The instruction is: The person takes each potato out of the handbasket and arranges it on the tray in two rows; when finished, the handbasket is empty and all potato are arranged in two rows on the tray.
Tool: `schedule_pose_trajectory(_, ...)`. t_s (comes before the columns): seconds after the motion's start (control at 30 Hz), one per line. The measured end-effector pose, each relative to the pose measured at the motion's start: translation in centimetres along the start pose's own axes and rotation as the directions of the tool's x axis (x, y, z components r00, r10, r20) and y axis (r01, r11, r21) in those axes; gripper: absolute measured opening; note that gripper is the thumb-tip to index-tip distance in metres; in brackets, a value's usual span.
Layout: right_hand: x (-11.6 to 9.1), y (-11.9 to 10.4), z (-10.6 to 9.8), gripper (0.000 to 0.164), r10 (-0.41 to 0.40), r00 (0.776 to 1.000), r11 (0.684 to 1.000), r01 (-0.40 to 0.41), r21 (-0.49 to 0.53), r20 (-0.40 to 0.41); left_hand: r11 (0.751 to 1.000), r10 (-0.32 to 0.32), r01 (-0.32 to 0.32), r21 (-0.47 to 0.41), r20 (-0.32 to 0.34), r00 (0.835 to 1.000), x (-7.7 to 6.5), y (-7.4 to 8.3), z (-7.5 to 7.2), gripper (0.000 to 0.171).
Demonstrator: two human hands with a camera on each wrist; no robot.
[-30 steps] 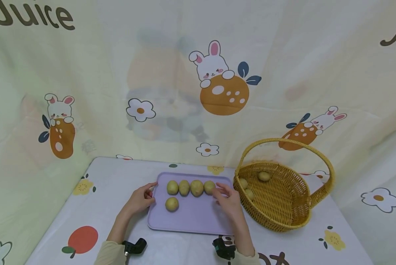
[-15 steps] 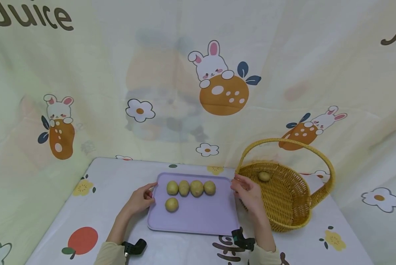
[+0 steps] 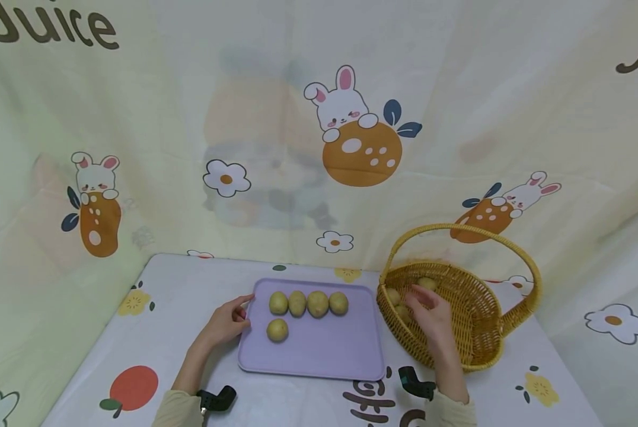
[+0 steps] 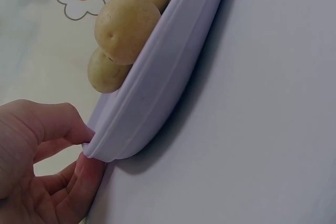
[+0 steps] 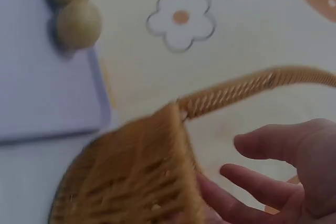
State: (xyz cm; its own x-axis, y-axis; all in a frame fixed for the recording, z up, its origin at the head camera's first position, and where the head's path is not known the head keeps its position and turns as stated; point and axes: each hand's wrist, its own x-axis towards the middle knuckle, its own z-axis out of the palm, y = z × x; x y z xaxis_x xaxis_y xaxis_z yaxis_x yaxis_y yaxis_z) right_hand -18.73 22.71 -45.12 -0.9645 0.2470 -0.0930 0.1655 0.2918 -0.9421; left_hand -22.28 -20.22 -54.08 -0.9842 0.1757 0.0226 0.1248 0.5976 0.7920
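Note:
My left hand (image 3: 225,321) pinches the left rim of a lilac tray (image 3: 324,350); in the left wrist view the thumb lies over the rim and fingers sit beneath it. Several potatoes (image 3: 317,304) form a row along the tray's far side, and a single potato (image 3: 277,330) lies in front of the row's left end. My right hand (image 3: 434,319) is over the wicker basket (image 3: 474,338), fingers apart and holding nothing. Close by its fingertips inside the basket are potatoes (image 3: 403,314) at the left wall and another potato (image 3: 427,283) at the back, partly hidden by the hand.
The basket's tall arched handle (image 3: 460,227) rises over its opening, to the right of the tray. A printed white cloth (image 3: 276,400) covers the table, and a printed curtain (image 3: 276,118) hangs behind it.
My right hand has left the potato at the right end of the row, moved rightward past the tray's edge and come over the basket. The left hand stays at the tray's rim.

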Motion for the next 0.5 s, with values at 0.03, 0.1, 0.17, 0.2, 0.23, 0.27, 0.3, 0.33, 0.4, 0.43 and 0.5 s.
schedule_pose_trajectory(0.03, 0.1, 0.3, -0.1, 0.046, 0.005, 1.0, 1.0, -0.005, -0.014, 0.0, 1.0, -0.002, 0.002, 0.0, -0.001, 1.0, 0.0, 0.0, 0.0, 0.061)
schedule_pose_trajectory(0.1, 0.4, 0.9, -0.2, 0.046, 0.018, 1.0, 0.999, -0.018, -0.046, 0.008, 1.0, -0.007, 0.007, -0.001, -0.002, 1.0, -0.1, 0.0, 0.0, 0.061)
schedule_pose_trajectory(0.17, 0.6, 1.5, -0.2, 0.047, 0.029, 0.999, 0.996, -0.027, -0.087, 0.021, 1.0, -0.01, 0.01, 0.0, -0.002, 1.0, -0.1, 0.0, 0.0, 0.061)
schedule_pose_trajectory(0.2, 0.7, 1.8, -0.2, 0.047, 0.03, 0.999, 0.994, -0.027, -0.108, 0.026, 1.0, -0.011, 0.011, -0.001, 0.0, 1.0, -0.1, 0.0, 0.0, 0.061)
schedule_pose_trajectory(0.23, 0.9, 2.0, -0.2, 0.048, 0.033, 0.999, 0.992, -0.029, -0.123, 0.03, 1.0, -0.011, 0.011, 0.0, 0.0, 1.0, -0.1, 0.0, 0.0, 0.061)
schedule_pose_trajectory(0.27, 1.0, 2.3, -0.2, 0.048, 0.038, 0.999, 0.99, -0.033, -0.14, 0.032, 1.0, -0.01, 0.01, 0.0, 0.002, 1.0, -0.1, 0.0, -0.1, 0.061)
schedule_pose_trajectory(0.3, 1.2, 2.5, -0.2, 0.048, 0.04, 0.999, 0.987, -0.034, -0.156, 0.034, 1.0, -0.008, 0.008, 0.001, 0.002, 1.0, -0.1, 0.0, -0.1, 0.061)
schedule_pose_trajectory(0.33, 1.3, 2.6, -0.1, 0.048, 0.045, 0.998, 0.986, -0.038, -0.164, 0.037, 1.0, -0.007, 0.007, 0.0, 0.004, 1.0, -0.1, 0.0, -0.1, 0.061)
schedule_pose_trajectory(0.4, 1.5, 2.8, 0.0, 0.049, 0.055, 0.997, 0.984, -0.045, -0.173, 0.05, 1.0, -0.006, 0.006, -0.002, 0.006, 1.0, -0.1, 0.1, -0.1, 0.061)
schedule_pose_trajectory(0.43, 1.5, 2.8, 0.0, 0.049, 0.065, 0.996, 0.982, -0.053, -0.18, 0.058, 1.0, -0.006, 0.006, -0.002, 0.007, 1.0, -0.1, 0.1, -0.1, 0.061)
schedule_pose_trajectory(0.5, 1.7, 3.0, 0.1, 0.049, 0.084, 0.994, 0.978, -0.069, -0.195, 0.073, 1.0, -0.008, 0.008, -0.003, 0.008, 1.0, -0.1, 0.1, -0.1, 0.061)
